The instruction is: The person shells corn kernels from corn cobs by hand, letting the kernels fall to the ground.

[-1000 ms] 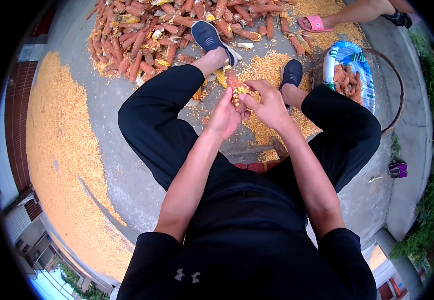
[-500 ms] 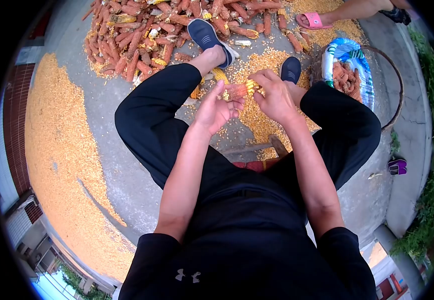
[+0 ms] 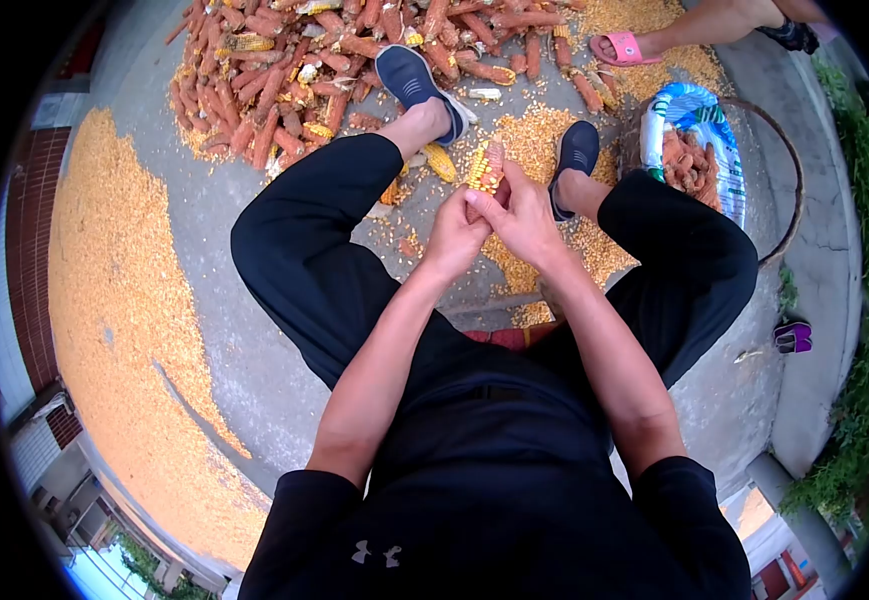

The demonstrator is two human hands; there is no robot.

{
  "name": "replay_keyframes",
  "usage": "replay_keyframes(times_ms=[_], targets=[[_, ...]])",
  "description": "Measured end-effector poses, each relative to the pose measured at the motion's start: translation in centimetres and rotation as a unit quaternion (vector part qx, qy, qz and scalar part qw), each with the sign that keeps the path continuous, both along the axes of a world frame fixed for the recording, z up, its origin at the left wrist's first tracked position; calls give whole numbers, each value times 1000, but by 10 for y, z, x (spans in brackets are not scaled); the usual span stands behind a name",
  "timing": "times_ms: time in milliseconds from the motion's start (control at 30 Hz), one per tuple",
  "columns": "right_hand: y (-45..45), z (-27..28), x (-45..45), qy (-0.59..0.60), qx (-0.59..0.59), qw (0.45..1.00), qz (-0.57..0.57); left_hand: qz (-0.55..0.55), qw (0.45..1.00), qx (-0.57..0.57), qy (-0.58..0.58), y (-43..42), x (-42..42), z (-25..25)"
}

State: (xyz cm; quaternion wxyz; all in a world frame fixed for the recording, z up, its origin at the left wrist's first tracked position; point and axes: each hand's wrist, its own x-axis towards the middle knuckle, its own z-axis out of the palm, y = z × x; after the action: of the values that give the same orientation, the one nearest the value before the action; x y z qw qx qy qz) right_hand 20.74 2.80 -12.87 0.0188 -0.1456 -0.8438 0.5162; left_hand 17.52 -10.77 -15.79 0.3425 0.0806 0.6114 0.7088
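Between my feet, both hands meet around one corn cob (image 3: pixel 486 168), its top pointing away from me. Yellow kernels cover its left side, while the right side is bare and reddish. My left hand (image 3: pixel 457 232) is closed round the lower end, which is hidden. My right hand (image 3: pixel 524 218) grips it from the right, thumb laid across toward my left hand. Another yellow cob (image 3: pixel 439 162) lies on the ground just beyond my hands, near my shoe (image 3: pixel 412 78). Loose kernels (image 3: pixel 534 140) are scattered beneath and beyond the hands.
A heap of reddish cobs (image 3: pixel 274 80) lies ahead. Spread kernels (image 3: pixel 129 300) cover the ground at left. A lined basket (image 3: pixel 734 165) with a tall handle holds bare cobs at right. Another person's foot in a pink sandal (image 3: pixel 622 48) is at upper right; a purple shoe (image 3: pixel 792 337) lies farther right.
The cob has turned from lying sideways between my hands to pointing away from me. My left hand has moved right and closed on its lower end, against my right hand.
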Motion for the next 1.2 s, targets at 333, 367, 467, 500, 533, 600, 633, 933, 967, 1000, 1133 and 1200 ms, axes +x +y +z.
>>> replay_keyframes(times_ms=[333, 367, 467, 500, 533, 600, 633, 933, 967, 1000, 1133, 1200], targets=[[-2, -23, -1, 46, 54, 997, 32, -16, 987, 16, -156, -2, 9, 2], [-2, -25, -2, 41, 63, 996, 38, -16, 989, 8, -150, -2, 10, 3], [-1, -28, -4, 32, 77, 995, 50, -11, 988, -9, -155, -2, 12, 1], [-1, -28, -5, 31, 74, 995, 54, -21, 985, -2, -171, -2, 12, -1], [-1, -27, -5, 30, 72, 995, 58, -29, 982, 6, -188, -4, 10, -2], [0, -28, -5, 37, 70, 995, 68, -40, 970, 31, -236, -9, 7, -5], [1, -29, -5, 46, 71, 994, 74, -43, 962, 49, -267, -10, 6, -5], [5, -26, -5, -9, -144, 989, -32, -5, 988, -6, -151, -2, 4, 1], [5, -24, -5, -19, -136, 990, -34, 9, 996, -36, -84, 2, 9, -6], [5, -25, -5, -11, -99, 994, -38, 11, 997, -51, -53, 3, 11, -8], [-1, -35, -4, 33, 5, 999, -43, -6, 996, -48, -75, 0, 13, -12], [-2, -35, -5, 38, 5, 998, -42, -10, 987, -7, -161, -6, 12, -16]])
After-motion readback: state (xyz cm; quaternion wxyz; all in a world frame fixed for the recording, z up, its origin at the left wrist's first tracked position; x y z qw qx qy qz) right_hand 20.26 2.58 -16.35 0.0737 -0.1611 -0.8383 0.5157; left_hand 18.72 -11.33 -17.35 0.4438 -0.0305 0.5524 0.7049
